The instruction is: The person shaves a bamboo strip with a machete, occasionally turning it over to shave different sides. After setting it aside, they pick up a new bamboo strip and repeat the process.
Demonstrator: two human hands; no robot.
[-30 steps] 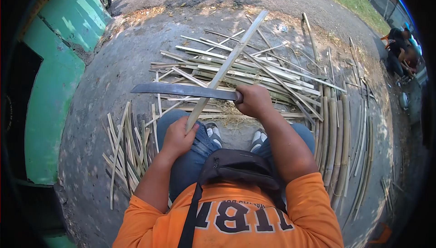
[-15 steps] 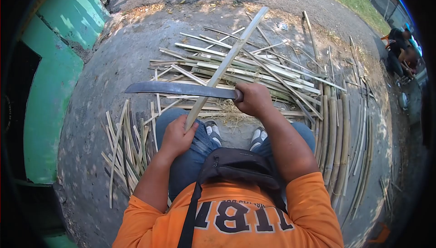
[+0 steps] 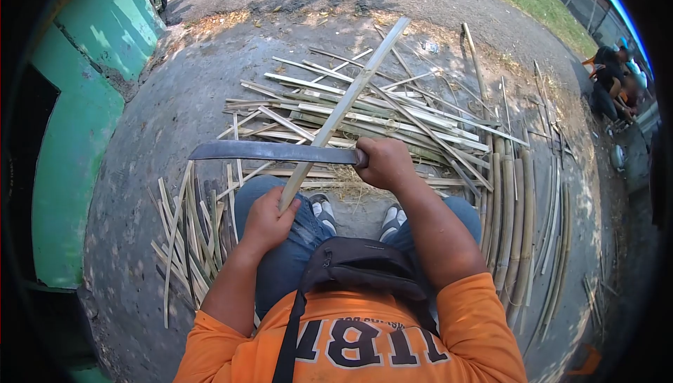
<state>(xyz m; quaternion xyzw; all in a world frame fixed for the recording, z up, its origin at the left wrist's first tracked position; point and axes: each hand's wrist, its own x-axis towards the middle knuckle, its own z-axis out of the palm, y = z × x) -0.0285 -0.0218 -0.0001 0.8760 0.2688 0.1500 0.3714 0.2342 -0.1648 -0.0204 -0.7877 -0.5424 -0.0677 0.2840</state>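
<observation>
My left hand point(image 3: 270, 216) is wrapped round the lower end of a long bamboo strip point(image 3: 357, 87), which slants up and away to the right. My right hand point(image 3: 384, 163) grips the handle of a machete point(image 3: 270, 151), whose broad dark blade points left. The blade lies across the strip a little above my left hand, crossing it in this view. Beyond the blade, many split bamboo strips point(image 3: 336, 111) are heaped on the ground in front of my feet.
More thin strips point(image 3: 184, 232) lie to the left of my knees. Thicker bamboo lengths point(image 3: 506, 222) are laid side by side on the right. A green wall point(image 3: 77, 165) stands at the left, and people point(image 3: 611, 85) sit at the far right.
Both hands, the machete and the strip hold nearly the same pose; the blade sits slightly lower along the strip. The whole view has shifted slightly.
</observation>
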